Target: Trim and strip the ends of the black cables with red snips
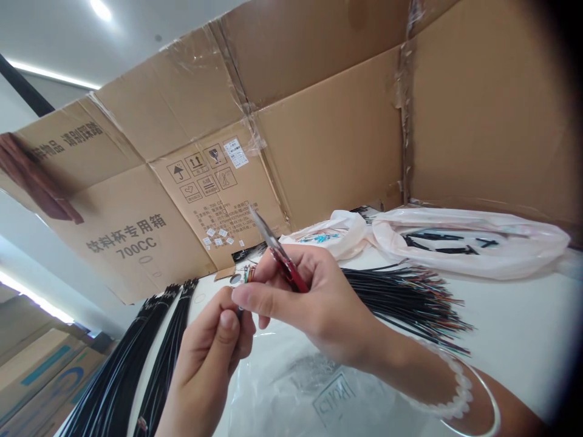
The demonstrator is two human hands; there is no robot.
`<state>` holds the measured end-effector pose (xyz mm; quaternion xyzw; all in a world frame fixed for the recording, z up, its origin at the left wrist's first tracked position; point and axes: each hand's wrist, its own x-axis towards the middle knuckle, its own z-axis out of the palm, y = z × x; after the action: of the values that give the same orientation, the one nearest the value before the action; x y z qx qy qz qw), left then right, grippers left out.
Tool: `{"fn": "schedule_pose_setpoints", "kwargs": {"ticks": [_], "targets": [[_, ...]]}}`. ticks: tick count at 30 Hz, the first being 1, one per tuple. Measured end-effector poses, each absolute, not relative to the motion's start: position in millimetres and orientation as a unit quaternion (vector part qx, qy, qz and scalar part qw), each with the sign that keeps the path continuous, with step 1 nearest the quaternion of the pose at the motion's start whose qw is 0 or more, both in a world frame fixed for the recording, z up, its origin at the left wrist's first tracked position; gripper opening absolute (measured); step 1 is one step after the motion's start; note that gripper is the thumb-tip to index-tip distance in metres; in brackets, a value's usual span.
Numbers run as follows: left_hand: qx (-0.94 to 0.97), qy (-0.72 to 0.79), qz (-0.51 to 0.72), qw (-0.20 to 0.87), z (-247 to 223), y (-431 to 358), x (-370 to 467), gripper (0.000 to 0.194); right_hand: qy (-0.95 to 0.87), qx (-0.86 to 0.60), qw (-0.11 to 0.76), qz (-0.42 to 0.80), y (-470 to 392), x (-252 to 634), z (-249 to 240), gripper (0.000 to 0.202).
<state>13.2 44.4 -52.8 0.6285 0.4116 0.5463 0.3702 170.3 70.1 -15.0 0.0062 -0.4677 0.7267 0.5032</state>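
Observation:
My left hand (212,352) is closed around a thin black cable (240,312). Short coloured wires (249,274) stick up from the cable's end, between my two hands. Red-handled scissors (291,272) lie in my right hand (314,297), their pointed blades aimed up and to the left. The thumb and fingertips of that hand meet at the wires, touching the left hand's fingers. Whether they also pinch the wires cannot be made out. Most of the held cable is hidden by my fingers.
A bundle of black cables (401,291) with bare coloured ends lies to the right. More black cables (122,358) hang at the left. Two white bags (501,267) (359,227) hold small parts. Clear plastic (282,382) lies below my hands, and cardboard (332,139) walls the back.

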Motion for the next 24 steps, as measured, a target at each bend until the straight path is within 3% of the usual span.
{"fn": "schedule_pose_setpoints", "kwargs": {"ticks": [4,8,11,13,16,24], "targets": [[0.695,0.469,0.503,0.208,-52.8,41.6,11.6,0.038,-0.526,-0.006,0.529,0.666,69.8,173.9,-14.5,0.024],[0.733,0.511,0.449,0.016,-50.7,42.9,14.4,0.035,-0.620,-0.124,0.580,0.514,72.7,178.1,-17.4,0.029],[0.708,0.545,0.445,-0.057,-51.0,48.3,19.9,0.027,-0.651,-0.180,0.601,0.427,76.0,176.5,-22.3,0.030],[0.687,0.567,0.452,-0.054,-50.7,51.4,24.3,0.027,-0.652,-0.194,0.607,0.412,77.7,173.4,-25.3,0.024],[0.695,0.571,0.435,0.045,-47.8,52.9,28.5,0.031,-0.639,-0.219,0.603,0.426,82.7,170.7,-26.7,0.018],[0.755,0.538,0.297,0.230,-47.8,51.2,-9.2,0.042,-0.542,-0.204,0.679,0.450,121.2,222.6,-6.1,0.041]]}}
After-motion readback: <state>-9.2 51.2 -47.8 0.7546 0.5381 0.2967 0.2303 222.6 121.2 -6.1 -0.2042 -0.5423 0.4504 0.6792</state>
